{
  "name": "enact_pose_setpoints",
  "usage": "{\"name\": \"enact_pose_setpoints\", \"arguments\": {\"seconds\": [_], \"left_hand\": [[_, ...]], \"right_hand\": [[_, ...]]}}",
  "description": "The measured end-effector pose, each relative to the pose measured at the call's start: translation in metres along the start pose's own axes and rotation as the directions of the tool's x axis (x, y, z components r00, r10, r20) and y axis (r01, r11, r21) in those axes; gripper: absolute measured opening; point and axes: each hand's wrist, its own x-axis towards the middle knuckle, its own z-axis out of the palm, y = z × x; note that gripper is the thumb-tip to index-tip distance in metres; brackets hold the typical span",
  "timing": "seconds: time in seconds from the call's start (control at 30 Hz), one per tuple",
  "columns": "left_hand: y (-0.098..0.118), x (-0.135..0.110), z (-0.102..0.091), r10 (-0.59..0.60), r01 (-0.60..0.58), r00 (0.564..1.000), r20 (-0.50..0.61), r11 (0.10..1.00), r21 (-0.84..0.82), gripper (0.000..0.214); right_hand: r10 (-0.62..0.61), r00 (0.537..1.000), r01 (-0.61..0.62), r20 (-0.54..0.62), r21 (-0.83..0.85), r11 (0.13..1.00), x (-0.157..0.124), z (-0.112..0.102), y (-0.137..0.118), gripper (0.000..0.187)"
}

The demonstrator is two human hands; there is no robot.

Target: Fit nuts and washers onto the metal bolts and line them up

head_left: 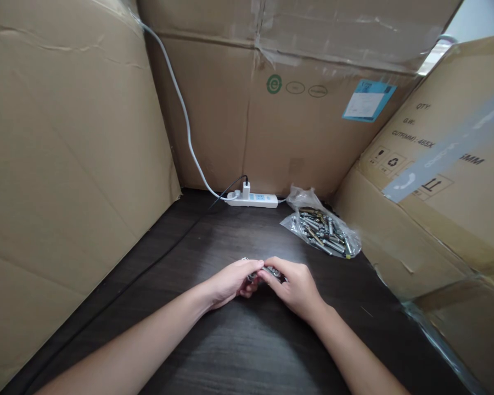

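My left hand [237, 281] is closed around silver metal bolts [274, 271], largely covered by the fingers. From the other side, my right hand [293, 282] pinches the same metal pieces between thumb and fingers. The two hands meet just above the dark tabletop [247, 351], fingertips touching or nearly so. How many bolts are held, and how they fit together, is hidden. Beyond the right hand lies a clear plastic bag [300, 196], its mouth loose, with many silver and brass-coloured bolts [325, 233] inside.
A white power strip [257, 201] with a plugged-in charger [246, 190] lies at the back. Its white cable [181, 101] climbs the cardboard; a black cord [148, 269] crosses the left tabletop. Cardboard walls stand left [66, 148], behind [214, 109] and right [448, 208].
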Motion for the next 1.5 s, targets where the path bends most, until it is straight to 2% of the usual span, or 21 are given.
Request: {"name": "enact_pose_setpoints", "arguments": {"seconds": [0.2, 0.33, 0.43, 0.53, 0.6, 0.67, 0.7, 0.83, 0.93, 1.13, 1.3, 1.5], "left_hand": [[0.001, -0.001, 0.001, 0.012, -0.015, 0.999, 0.036, 0.995, 0.098, 0.031], [0.002, 0.001, 0.002, 0.103, -0.071, 0.989, -0.104, 0.958, 0.277, 0.024], [0.006, 0.001, 0.0, 0.299, -0.19, 0.936, -0.186, 0.873, 0.448, 0.022], [0.014, 0.002, -0.012, 0.492, -0.268, 0.849, -0.192, 0.715, 0.645, 0.021], [0.02, 0.004, -0.026, 0.532, -0.224, 0.819, -0.216, 0.643, 0.732, 0.019], [0.024, 0.009, -0.045, 0.573, -0.113, 0.777, -0.26, 0.534, 0.838, 0.018], [0.027, 0.012, -0.055, 0.587, -0.021, 0.759, -0.28, 0.453, 0.891, 0.019], [0.035, 0.026, -0.086, 0.612, 0.109, 0.726, -0.314, 0.348, 0.931, 0.013], [0.044, 0.038, -0.098, 0.615, 0.184, 0.723, -0.314, 0.266, 0.946, 0.012], [0.056, 0.062, -0.111, 0.602, 0.276, 0.735, -0.31, 0.152, 0.949, 0.019], [0.06, 0.077, -0.122, 0.595, 0.307, 0.747, -0.295, 0.084, 0.948, 0.024], [0.064, 0.093, -0.13, 0.614, 0.342, 0.736, -0.285, 0.026, 0.939, 0.029]], "right_hand": [[0.018, 1.0, -0.017, 0.021, -0.03, 0.999, 0.0, 0.0, 0.0, 0.014], [0.055, 0.999, -0.055, 0.0, -0.069, 0.996, -0.001, -0.001, -0.003, 0.013], [0.068, 0.997, -0.07, -0.019, -0.088, 0.994, -0.001, -0.004, -0.002, 0.006], [0.105, 0.993, -0.111, -0.048, -0.133, 0.985, -0.002, -0.006, 0.004, 0.008], [0.149, 0.986, -0.159, -0.069, -0.184, 0.97, -0.001, -0.005, 0.011, 0.006], [0.177, 0.98, -0.193, -0.086, -0.242, 0.951, 0.004, -0.002, 0.02, 0.008], [0.176, 0.981, -0.192, -0.085, -0.271, 0.943, 0.008, -0.001, 0.024, 0.009], [0.107, 0.994, -0.107, -0.021, -0.376, 0.92, 0.041, 0.008, 0.042, 0.013], [0.095, 0.995, -0.086, -0.004, -0.446, 0.891, 0.075, 0.016, 0.055, 0.016], [0.081, 0.997, -0.079, -0.017, -0.471, 0.878, 0.131, 0.033, 0.075, 0.017], [0.09, 0.995, -0.097, -0.037, -0.48, 0.872, 0.153, 0.043, 0.089, 0.018], [0.093, 0.992, -0.123, -0.085, -0.481, 0.868, 0.162, 0.05, 0.093, 0.022]]}}
